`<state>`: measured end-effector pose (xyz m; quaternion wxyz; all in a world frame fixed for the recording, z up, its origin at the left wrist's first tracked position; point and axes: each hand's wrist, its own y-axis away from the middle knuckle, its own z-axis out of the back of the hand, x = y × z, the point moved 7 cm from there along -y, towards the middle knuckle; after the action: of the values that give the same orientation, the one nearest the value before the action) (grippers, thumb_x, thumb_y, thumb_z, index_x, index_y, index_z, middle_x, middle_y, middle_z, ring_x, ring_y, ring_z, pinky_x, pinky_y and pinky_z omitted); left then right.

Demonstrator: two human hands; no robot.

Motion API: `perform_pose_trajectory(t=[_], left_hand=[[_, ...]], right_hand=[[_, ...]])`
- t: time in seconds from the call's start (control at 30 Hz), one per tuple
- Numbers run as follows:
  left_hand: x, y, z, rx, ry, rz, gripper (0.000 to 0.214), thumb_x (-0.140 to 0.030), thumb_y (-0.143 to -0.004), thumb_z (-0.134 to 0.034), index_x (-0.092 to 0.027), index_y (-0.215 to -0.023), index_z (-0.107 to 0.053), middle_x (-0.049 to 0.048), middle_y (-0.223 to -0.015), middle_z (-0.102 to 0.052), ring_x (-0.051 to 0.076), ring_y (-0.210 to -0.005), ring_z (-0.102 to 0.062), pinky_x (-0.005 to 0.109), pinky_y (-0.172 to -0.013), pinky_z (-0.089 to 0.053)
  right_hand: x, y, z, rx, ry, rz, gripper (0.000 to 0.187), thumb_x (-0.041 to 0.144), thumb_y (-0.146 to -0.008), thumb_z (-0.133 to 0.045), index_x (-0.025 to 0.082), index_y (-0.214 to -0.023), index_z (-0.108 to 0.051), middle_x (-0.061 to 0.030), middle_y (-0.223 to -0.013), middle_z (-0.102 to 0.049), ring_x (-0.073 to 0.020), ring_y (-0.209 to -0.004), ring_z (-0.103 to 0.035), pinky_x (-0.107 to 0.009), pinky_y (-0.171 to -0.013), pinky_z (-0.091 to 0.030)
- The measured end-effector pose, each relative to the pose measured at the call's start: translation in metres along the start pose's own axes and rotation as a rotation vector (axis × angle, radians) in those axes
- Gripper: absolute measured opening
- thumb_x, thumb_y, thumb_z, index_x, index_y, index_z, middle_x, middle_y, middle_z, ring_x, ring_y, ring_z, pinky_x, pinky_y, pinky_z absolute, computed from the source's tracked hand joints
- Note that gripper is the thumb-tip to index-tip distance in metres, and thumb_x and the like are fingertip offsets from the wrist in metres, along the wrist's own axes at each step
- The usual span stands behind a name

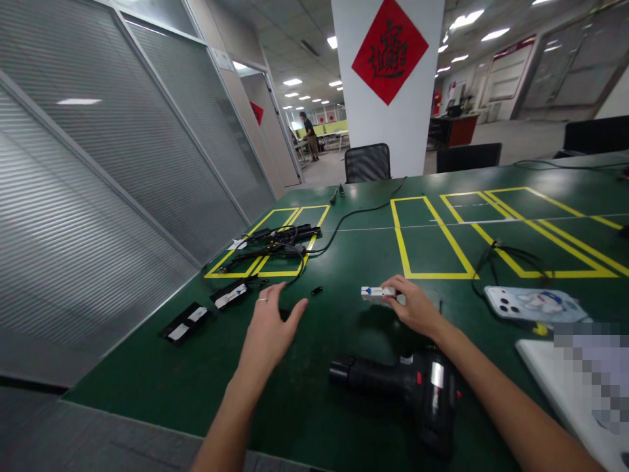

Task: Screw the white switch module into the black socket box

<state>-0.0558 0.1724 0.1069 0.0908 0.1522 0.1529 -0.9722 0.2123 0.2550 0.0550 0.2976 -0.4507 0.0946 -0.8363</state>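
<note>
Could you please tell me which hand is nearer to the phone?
Right. The right hand, gripping a small white part, is left of the phone; the left hand lies much farther left.

A single head-worn camera looks forward and down across the green table (373, 406), near the person's outstretched forearms.

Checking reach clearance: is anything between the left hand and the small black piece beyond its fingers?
Nothing visible does. The left hand hovers open, and bare table lies between it and the small black piece. The right hand holds a white part off to the side.
</note>
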Motion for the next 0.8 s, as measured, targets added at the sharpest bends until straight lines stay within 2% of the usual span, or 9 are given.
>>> perform_pose_trajectory(t=[0.1, 0.2, 0.3, 0.37, 0.43, 0.53, 0.63, 0.73, 0.8], left_hand=[[-0.069, -0.01, -0.023, 0.129, 0.061, -0.309, 0.054, -0.05, -0.083, -0.045, -0.025, -0.13, -0.036, 0.0086, -0.135, -0.043, 0.024, -0.123, -0.041, 0.039, -0.103, -0.032], [-0.12, -0.017, -0.064, 0.293, 0.08, -0.543, 0.048, -0.043, -0.08, -0.055, -0.024, -0.123, -0.045, 0.0083, -0.125, -0.052, 0.024, -0.109, -0.052, 0.042, -0.092, -0.043], [-0.142, -0.023, -0.103, 0.414, 0.031, -0.628, 0.029, -0.031, -0.085, -0.053, -0.019, -0.111, -0.055, 0.008, -0.113, -0.059, 0.022, -0.093, -0.059, 0.043, -0.077, -0.05], [-0.143, -0.026, -0.115, 0.432, -0.01, -0.618, 0.027, -0.029, -0.085, -0.054, -0.019, -0.11, -0.055, 0.0076, -0.112, -0.059, 0.021, -0.092, -0.06, 0.042, -0.076, -0.051], [-0.134, -0.027, -0.111, 0.409, -0.046, -0.574, 0.028, -0.03, -0.084, -0.054, -0.019, -0.11, -0.055, 0.0074, -0.112, -0.059, 0.021, -0.092, -0.06, 0.041, -0.076, -0.051], [-0.102, -0.028, -0.079, 0.328, -0.106, -0.446, 0.029, -0.035, -0.086, -0.05, -0.018, -0.109, -0.054, 0.0066, -0.104, -0.062, 0.02, -0.085, -0.061, 0.041, -0.073, -0.05], [-0.05, -0.033, -0.033, 0.248, -0.186, -0.27, 0.04, -0.046, -0.089, -0.034, -0.016, -0.111, -0.05, 0.0103, -0.091, -0.064, 0.024, -0.077, -0.062, 0.039, -0.067, -0.047], [0.005, -0.039, 0.006, 0.216, -0.279, -0.1, 0.051, -0.053, -0.085, -0.032, -0.013, -0.111, -0.05, 0.0161, -0.088, -0.065, 0.031, -0.076, -0.062, 0.042, -0.065, -0.045], [0.036, -0.04, 0.022, 0.24, -0.32, -0.03, 0.054, -0.055, -0.083, -0.033, -0.012, -0.11, -0.051, 0.0184, -0.091, -0.065, 0.034, -0.079, -0.062, 0.042, -0.066, -0.045]], right_hand=[[0.005, 0.001, -0.003, 0.051, -0.035, 0.03, 0.018, 0.015, -0.08, -0.052, 0.02, -0.094, -0.062, -0.0049, -0.097, -0.057, -0.0159, -0.087, -0.056, -0.031, -0.082, -0.043], [0.005, 0.001, -0.005, 0.066, -0.022, 0.049, 0.021, 0.014, -0.081, -0.051, 0.021, -0.096, -0.061, -0.0045, -0.097, -0.056, -0.0158, -0.09, -0.055, -0.031, -0.084, -0.043], [0.001, 0.0, -0.008, 0.08, -0.004, 0.05, 0.022, 0.013, -0.081, -0.051, 0.021, -0.099, -0.06, -0.0046, -0.097, -0.056, -0.0162, -0.09, -0.056, -0.031, -0.085, -0.043], [-0.003, 0.0, -0.008, 0.065, 0.009, 0.033, 0.021, 0.014, -0.081, -0.052, 0.021, -0.099, -0.059, -0.0045, -0.097, -0.057, -0.0166, -0.09, -0.056, -0.032, -0.084, -0.044], [-0.006, 0.0, -0.007, 0.032, 0.008, 0.012, 0.022, 0.015, -0.08, -0.053, 0.021, -0.101, -0.057, -0.0045, -0.097, -0.057, -0.0167, -0.09, -0.056, -0.033, -0.084, -0.045], [-0.01, 0.0, -0.007, 0.013, 0.013, -0.011, 0.03, 0.017, -0.08, -0.055, 0.021, -0.109, -0.053, -0.005, -0.1, -0.057, -0.0162, -0.089, -0.056, -0.033, -0.082, -0.046], [-0.01, 0.002, -0.01, 0.056, 0.05, -0.01, 0.032, 0.018, -0.08, -0.055, 0.022, -0.112, -0.054, -0.0056, -0.102, -0.057, -0.0163, -0.088, -0.057, -0.033, -0.08, -0.047], [-0.013, 0.002, -0.013, 0.086, 0.067, -0.019, 0.03, 0.019, -0.081, -0.054, 0.022, -0.111, -0.055, -0.006, -0.102, -0.058, -0.0164, -0.088, -0.058, -0.033, -0.08, -0.047], [-0.015, 0.002, -0.015, 0.105, 0.062, -0.032, 0.028, 0.02, -0.081, -0.054, 0.021, -0.109, -0.057, -0.0061, -0.101, -0.059, -0.0162, -0.087, -0.059, -0.032, -0.08, -0.047]])
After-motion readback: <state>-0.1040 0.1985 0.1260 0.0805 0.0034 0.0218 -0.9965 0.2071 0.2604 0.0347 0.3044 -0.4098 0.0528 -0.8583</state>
